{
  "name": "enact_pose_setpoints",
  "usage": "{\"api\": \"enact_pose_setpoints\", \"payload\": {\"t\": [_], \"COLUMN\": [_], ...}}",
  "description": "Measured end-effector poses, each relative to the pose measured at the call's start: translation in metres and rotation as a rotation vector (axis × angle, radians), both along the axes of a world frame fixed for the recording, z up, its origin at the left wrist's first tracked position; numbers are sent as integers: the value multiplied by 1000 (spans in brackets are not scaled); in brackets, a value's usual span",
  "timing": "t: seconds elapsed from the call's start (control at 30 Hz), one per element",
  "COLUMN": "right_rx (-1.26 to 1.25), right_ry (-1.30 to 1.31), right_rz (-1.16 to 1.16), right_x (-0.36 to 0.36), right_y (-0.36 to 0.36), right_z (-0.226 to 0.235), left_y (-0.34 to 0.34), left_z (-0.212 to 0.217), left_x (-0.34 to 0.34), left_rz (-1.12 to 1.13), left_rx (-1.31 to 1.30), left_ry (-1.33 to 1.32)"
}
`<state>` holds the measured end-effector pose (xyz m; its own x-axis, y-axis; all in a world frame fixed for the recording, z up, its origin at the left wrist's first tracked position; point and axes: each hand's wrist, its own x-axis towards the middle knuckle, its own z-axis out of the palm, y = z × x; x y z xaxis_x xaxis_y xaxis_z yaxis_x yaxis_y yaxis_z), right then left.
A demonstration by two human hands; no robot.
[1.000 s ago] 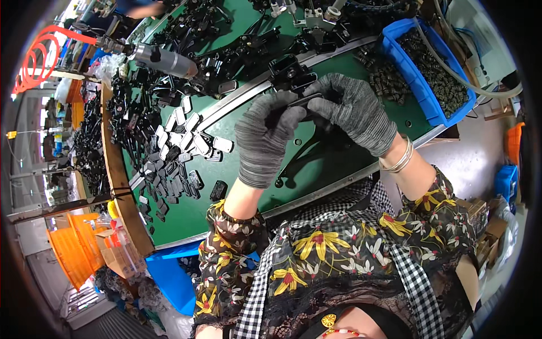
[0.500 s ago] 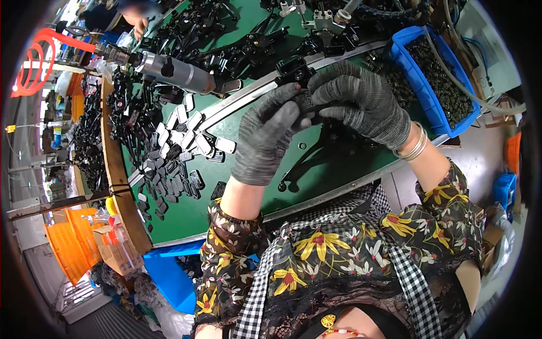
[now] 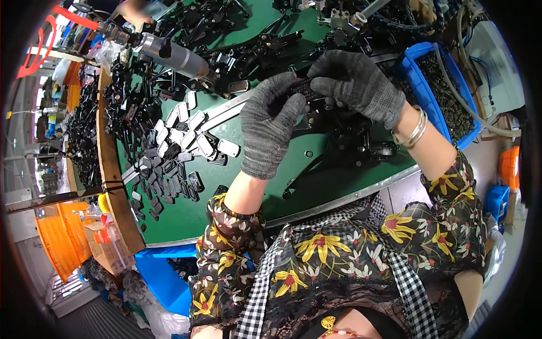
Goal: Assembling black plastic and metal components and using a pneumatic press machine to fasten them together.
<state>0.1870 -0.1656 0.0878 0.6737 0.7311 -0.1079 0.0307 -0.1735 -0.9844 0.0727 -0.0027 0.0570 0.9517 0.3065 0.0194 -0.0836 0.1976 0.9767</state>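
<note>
In dark grey knit gloves, both hands meet over the middle of the green table. My left hand (image 3: 270, 121) has its thumb and fingers closed around a small black oblong part (image 3: 305, 89). Against the far end of that part are the bent fingers of my right hand (image 3: 355, 87), which hide some of it. Below my right hand a black lever-like assembly (image 3: 381, 150) lies on the table. A small metal ring (image 3: 308, 153) rests to its left.
Loose black and white oblong pieces (image 3: 183, 133) are heaped at left. Above them a silver air screwdriver (image 3: 172, 56) hangs on a red coiled hose. A blue bin (image 3: 415, 73) of small dark parts stands at right. Black lever assemblies (image 3: 265, 51) crowd the far side, beyond a metal rail (image 3: 220, 116).
My right hand has shifted slightly and its fingers have drawn in. The black part between the hands is turned differently. More of the assembly below my right hand shows; the view has shifted a little.
</note>
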Motion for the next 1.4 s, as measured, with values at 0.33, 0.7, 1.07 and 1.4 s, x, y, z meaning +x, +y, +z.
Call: {"api": "enact_pose_setpoints", "payload": {"t": [0.33,0.7,1.07,1.4], "right_rx": [-110,-270,-591,-628], "right_ry": [-726,-102,-819,-1340], "right_rz": [-4,-188,-52,594], "right_x": [42,39,35,15], "right_y": [34,43,32,174], "right_z": [-4,-30,-33,-35], "left_y": [33,7,-7,23], "left_z": [-25,-69,-60,-46], "left_x": [54,47,45,-34], "left_rz": [187,115,128,246], "left_rx": [219,701,515,988], "left_ry": [-147,54,-14,158]}}
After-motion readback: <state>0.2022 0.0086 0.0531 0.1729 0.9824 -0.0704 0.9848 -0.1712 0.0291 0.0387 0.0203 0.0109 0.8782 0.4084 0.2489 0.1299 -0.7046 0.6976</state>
